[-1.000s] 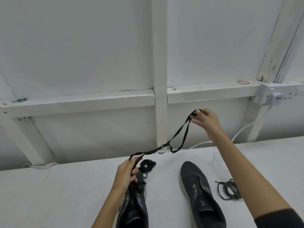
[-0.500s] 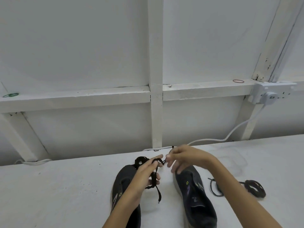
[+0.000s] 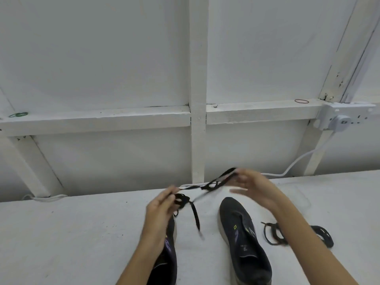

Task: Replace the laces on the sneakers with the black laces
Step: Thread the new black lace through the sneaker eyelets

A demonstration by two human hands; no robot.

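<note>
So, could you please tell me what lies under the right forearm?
Dark laces on the table; the forearm covers their middle, so whether they join cannot be seen.

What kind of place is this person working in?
Probably a workshop or utility room: a white table against a painted timber-framed wall, with a surface-mounted socket and cable.

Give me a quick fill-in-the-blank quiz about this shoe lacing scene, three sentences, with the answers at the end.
1. The left hand and right hand hold a ___ lace between them.
2. The loose lace bundles lie on the table beside the ___ sneaker.
3. The rubber band at the ledge's left end is ___.
Missing words: black, right, green.
</note>
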